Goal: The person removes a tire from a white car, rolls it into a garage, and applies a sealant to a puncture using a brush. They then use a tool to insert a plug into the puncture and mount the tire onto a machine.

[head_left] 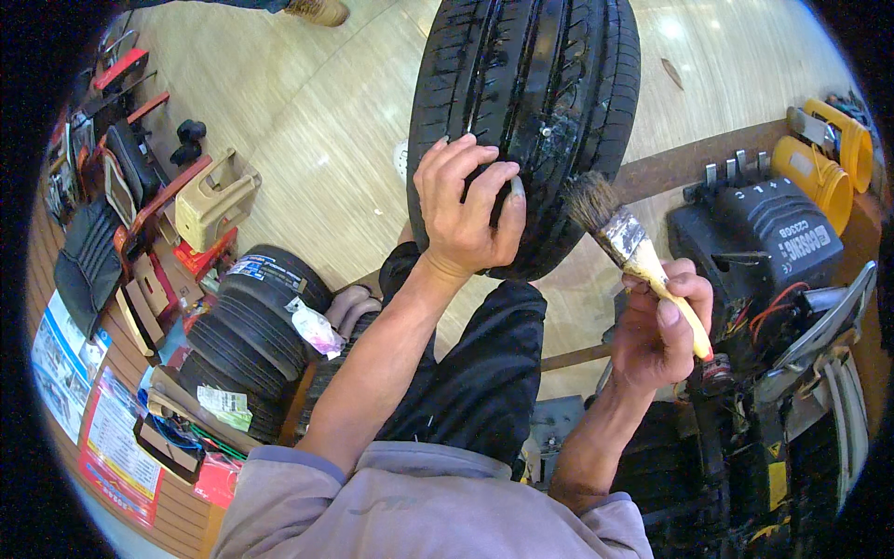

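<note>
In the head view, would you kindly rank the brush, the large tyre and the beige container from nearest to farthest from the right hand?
1. Brush: in the right hand.
2. Large tyre: ahead-left.
3. Beige container: far left.

Tire [535,102] ahead, brush [629,240] right, tires [244,328] left

The upper edge crops the tyre [528,102], partly hidden behind the left hand [468,212].
</note>
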### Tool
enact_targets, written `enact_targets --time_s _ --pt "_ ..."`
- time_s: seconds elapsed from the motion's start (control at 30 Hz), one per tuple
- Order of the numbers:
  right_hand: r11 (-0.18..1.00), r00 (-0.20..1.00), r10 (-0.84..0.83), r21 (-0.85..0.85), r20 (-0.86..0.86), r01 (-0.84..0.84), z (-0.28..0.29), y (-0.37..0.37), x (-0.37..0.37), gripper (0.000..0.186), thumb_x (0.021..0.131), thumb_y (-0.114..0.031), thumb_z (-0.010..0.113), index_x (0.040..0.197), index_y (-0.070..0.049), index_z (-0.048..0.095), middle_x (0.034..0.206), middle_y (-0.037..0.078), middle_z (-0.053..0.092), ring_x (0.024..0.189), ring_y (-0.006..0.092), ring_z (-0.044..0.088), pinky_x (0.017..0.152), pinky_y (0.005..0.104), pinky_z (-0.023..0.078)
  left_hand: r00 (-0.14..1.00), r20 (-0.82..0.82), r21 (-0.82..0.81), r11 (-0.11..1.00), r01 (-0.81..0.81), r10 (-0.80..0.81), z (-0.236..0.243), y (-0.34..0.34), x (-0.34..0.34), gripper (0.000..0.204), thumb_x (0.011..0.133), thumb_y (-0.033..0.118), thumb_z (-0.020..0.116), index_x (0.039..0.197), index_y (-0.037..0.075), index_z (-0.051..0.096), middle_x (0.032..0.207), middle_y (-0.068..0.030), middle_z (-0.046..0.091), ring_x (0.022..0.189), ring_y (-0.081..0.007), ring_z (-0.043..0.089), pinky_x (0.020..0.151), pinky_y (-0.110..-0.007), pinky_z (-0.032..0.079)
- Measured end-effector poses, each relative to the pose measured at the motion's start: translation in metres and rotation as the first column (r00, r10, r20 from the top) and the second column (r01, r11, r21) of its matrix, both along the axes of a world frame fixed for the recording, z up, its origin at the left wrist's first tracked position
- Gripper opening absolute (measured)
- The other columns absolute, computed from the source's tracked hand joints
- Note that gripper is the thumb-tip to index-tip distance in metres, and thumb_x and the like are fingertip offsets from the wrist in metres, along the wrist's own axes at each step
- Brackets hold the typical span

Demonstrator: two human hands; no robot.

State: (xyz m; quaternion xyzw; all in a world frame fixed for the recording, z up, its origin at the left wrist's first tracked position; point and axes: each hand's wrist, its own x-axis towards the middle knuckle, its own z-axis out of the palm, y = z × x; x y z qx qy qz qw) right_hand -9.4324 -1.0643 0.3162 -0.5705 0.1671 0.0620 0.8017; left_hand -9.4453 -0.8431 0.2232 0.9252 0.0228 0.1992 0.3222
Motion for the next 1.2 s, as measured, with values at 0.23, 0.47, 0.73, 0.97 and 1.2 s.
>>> enact_targets --time_s 0.23,0.47,0.73,0.97,1.2 --pt "0.897 0.957 -0.177 0.364 -0.229 0.252 -0.007 -0.017 -0.019 0.024 0.085 -0.015 0.064 0.106 -0.003 0.059 0.099 0.011 0.054 0.093 0.0294 0.062 0.088 0.0428 0.053 0.998 -0.069 0.178 0.984 0.007 0.005 0.003 -0.002 0.006 0.048 0.084 0.036 0.073 0.128 0.015 0.073 0.134 -0.0168 0.058 0.127 -0.0366 0.053 0.111 -0.053 0.036" --pt "0.810 0.940 -0.254 0.480 -0.229 0.336 -0.006 -0.056 -0.040 0.021 0.087 -0.013 0.065 0.106 -0.004 0.065 0.108 0.011 0.065 0.102 0.0243 0.066 0.097 0.0385 0.050 0.981 -0.193 0.396 0.912 0.103 -0.028 0.008 -0.005 0.022 0.064 0.081 0.050 0.074 0.140 0.025 0.068 0.148 -0.0179 0.048 0.137 -0.0398 0.042 0.116 -0.054 0.031" --pt "0.701 0.727 -0.631 0.201 -0.272 0.684 -0.024 -0.175 -0.097 0.019 0.088 -0.007 0.068 0.106 0.000 0.068 0.098 0.012 0.069 0.095 0.0296 0.070 0.089 0.0466 0.059 0.969 -0.231 0.467 0.864 0.189 -0.088 0.007 -0.009 0.064 0.065 0.091 0.043 0.066 0.146 0.009 0.059 0.143 -0.0245 0.056 0.130 -0.0445 0.053 0.111 -0.056 0.041" --pt "0.229 0.226 -0.973 -0.244 -0.040 0.942 -0.028 -0.365 -0.201 0.013 0.093 -0.002 0.064 0.106 -0.001 0.062 0.089 0.009 0.065 0.075 0.0220 0.068 0.071 0.0364 0.062 0.983 -0.144 0.569 0.804 0.174 -0.112 -0.005 -0.012 0.064 0.057 0.106 0.048 0.052 0.151 0.014 0.056 0.150 -0.0220 0.053 0.134 -0.0418 0.053 0.109 -0.052 0.042" --pt "-0.088 0.042 -0.985 -0.689 0.169 0.720 -0.057 -0.541 -0.292 0.020 0.094 -0.016 0.072 0.105 0.001 0.069 0.096 0.012 0.073 0.076 0.0172 0.068 0.066 0.0337 0.058 0.974 -0.193 0.551 0.808 0.210 -0.121 -0.023 0.016 0.078 0.057 0.108 0.044 0.048 0.155 0.012 0.052 0.147 -0.0273 0.054 0.130 -0.0448 0.054 0.109 -0.052 0.043"
